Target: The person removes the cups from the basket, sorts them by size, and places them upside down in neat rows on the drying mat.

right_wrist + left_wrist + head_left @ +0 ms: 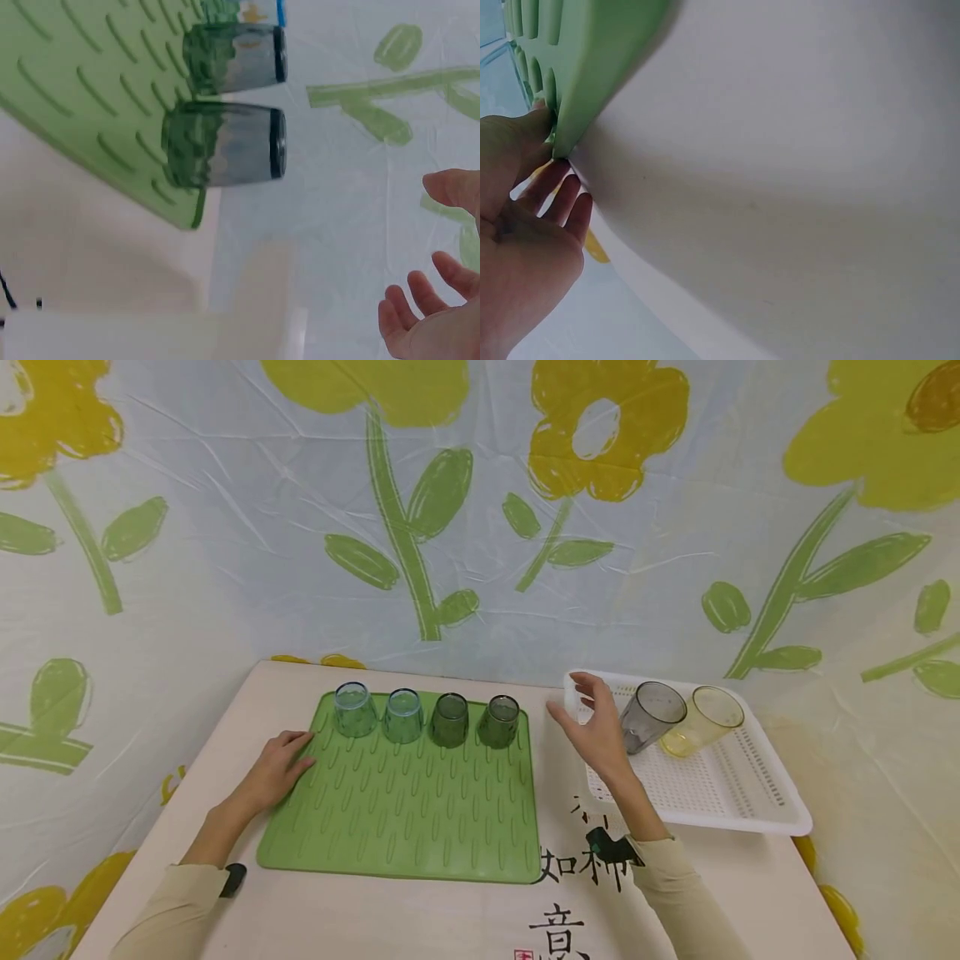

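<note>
My left hand (273,772) rests at the left edge of a green ridged mat (412,810), its fingertips right at the rim. In the left wrist view the thumb overlaps the mat's edge, with the other fingers loosely bent beside it. Along the mat's far side stand two blue-tinted glasses (356,710) and two dark grey ones (450,721). Over the left side of a white plastic basket (757,822) hovers my right hand (600,735), thumb and fingers spread with nothing between them. A tall grey glass (651,718) leans in the basket just right of that hand, next to a yellow glass (701,722).
The pale table (450,918) carries black brush characters (558,927) between mat and basket and toward the front. Behind it hangs a white cloth (285,568) printed with yellow flowers and green leaves.
</note>
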Action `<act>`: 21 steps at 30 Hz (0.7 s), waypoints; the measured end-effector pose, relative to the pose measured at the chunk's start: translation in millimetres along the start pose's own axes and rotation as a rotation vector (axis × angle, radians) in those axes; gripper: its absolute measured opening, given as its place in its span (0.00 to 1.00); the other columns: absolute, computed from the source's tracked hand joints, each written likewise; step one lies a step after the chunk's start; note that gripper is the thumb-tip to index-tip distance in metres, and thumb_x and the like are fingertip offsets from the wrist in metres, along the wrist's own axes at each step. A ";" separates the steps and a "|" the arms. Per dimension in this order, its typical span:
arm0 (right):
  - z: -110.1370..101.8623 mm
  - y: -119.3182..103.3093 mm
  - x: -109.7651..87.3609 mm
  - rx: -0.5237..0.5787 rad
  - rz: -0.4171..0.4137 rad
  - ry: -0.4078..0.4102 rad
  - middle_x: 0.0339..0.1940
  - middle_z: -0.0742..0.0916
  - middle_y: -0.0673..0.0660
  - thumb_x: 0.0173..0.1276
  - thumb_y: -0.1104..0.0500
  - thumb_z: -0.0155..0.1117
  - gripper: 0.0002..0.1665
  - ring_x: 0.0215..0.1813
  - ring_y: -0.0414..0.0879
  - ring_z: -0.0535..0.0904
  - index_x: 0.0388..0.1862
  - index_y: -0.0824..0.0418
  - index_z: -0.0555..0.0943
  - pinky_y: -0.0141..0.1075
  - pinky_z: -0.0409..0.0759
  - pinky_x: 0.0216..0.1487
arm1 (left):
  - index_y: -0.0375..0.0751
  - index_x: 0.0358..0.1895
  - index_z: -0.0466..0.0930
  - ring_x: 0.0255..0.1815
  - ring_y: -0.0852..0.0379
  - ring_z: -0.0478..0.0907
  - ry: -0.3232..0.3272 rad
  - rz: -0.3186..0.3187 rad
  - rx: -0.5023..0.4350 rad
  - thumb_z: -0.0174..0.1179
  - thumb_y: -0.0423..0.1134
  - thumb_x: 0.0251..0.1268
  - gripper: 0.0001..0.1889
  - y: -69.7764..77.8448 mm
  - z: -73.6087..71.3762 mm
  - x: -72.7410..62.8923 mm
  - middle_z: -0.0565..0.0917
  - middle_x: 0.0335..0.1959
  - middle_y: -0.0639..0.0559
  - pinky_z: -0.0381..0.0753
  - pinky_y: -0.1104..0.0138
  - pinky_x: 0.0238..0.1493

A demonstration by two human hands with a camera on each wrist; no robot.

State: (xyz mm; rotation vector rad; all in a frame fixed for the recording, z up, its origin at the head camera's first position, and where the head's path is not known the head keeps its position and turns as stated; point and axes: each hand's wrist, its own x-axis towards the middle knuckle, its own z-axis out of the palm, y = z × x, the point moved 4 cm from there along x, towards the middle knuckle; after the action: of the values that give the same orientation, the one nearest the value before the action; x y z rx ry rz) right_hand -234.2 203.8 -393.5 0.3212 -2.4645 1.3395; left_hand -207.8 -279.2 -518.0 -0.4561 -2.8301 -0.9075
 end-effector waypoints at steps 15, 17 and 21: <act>-66.7 31.1 2.6 -0.178 0.089 0.146 0.70 0.71 0.73 0.70 0.60 0.71 0.37 0.74 0.68 0.63 0.71 0.71 0.68 0.63 0.60 0.73 | 0.13 0.65 0.68 0.61 0.24 0.68 0.000 0.004 0.006 0.61 0.26 0.72 0.25 -0.2 -0.5 -1.7 0.72 0.59 0.21 0.68 0.36 0.63; -74.1 36.6 2.5 -0.194 0.098 0.169 0.69 0.71 0.74 0.69 0.60 0.72 0.36 0.72 0.69 0.63 0.71 0.72 0.68 0.63 0.61 0.71 | 0.13 0.65 0.68 0.61 0.24 0.69 0.010 0.011 0.008 0.62 0.26 0.71 0.25 0.4 -1.0 -1.4 0.73 0.58 0.21 0.68 0.36 0.62; -86.4 48.3 1.6 -0.230 0.141 0.198 0.68 0.70 0.75 0.68 0.61 0.72 0.37 0.71 0.70 0.62 0.71 0.72 0.69 0.62 0.61 0.71 | 0.13 0.64 0.69 0.59 0.24 0.69 0.016 0.020 0.009 0.62 0.26 0.71 0.24 0.7 -0.9 0.1 0.73 0.57 0.21 0.69 0.35 0.61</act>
State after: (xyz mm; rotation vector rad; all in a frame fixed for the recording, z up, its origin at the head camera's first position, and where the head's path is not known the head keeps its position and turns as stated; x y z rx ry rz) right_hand -237.7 302.4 -386.0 -0.0384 -2.4753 1.0649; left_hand -207.6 -279.1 -516.9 -0.4733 -2.8087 -0.8907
